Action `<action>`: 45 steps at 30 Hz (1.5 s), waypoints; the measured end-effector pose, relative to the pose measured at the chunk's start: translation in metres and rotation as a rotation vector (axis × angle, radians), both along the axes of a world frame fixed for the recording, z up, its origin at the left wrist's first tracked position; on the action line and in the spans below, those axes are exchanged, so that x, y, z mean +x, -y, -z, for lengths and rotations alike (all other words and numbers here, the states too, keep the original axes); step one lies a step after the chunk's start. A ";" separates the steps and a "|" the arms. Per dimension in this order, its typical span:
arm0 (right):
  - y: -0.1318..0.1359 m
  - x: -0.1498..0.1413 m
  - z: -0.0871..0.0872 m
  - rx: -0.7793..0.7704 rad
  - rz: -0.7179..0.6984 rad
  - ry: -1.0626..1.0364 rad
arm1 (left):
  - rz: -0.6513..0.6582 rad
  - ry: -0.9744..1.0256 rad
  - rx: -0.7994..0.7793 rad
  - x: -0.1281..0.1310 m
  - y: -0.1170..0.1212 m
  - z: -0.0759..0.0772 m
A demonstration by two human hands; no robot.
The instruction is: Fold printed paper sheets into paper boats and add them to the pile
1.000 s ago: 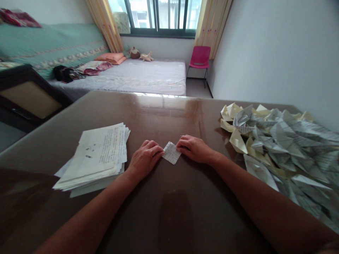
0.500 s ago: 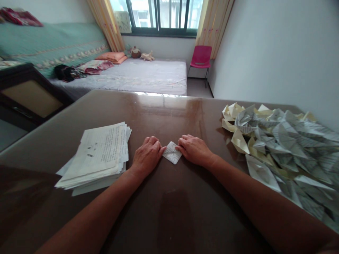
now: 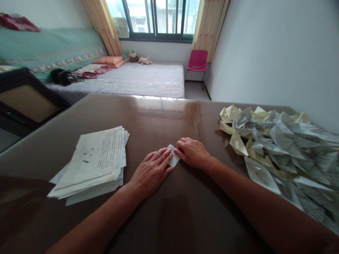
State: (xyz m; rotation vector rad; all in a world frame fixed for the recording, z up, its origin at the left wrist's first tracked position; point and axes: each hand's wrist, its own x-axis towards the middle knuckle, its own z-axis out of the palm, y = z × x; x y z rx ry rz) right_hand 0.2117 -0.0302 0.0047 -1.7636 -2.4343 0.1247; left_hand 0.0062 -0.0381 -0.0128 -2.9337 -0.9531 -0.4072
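A small folded square of printed paper (image 3: 174,161) lies on the brown table between my hands, one corner pointing toward me. My left hand (image 3: 153,168) rests flat with its fingers stretched over the paper's left half, hiding that part. On the other side, my right hand (image 3: 192,151) has its fingers curled, with the thumb and fingertips at the paper's right edge.
A stack of printed sheets (image 3: 97,155) lies left of my hands. Many folded paper boats (image 3: 280,141) are heaped along the table's right side. Beyond the table (image 3: 148,120) stand a bed (image 3: 148,79) and a pink chair (image 3: 197,60); a wall runs along the right.
My left hand has moved right and flattened over the paper, covering its left half. The right hand stays at the paper's right edge. The view has shifted slightly.
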 end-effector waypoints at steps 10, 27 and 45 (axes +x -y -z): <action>0.003 0.011 -0.002 0.019 -0.021 -0.052 | -0.046 0.027 0.073 -0.006 -0.006 -0.008; 0.000 0.010 0.005 0.067 -0.003 -0.234 | -0.053 0.186 -0.007 -0.006 -0.015 -0.003; -0.002 -0.002 0.008 -0.209 -0.068 -1.062 | -0.263 0.707 -0.685 -0.004 -0.017 -0.005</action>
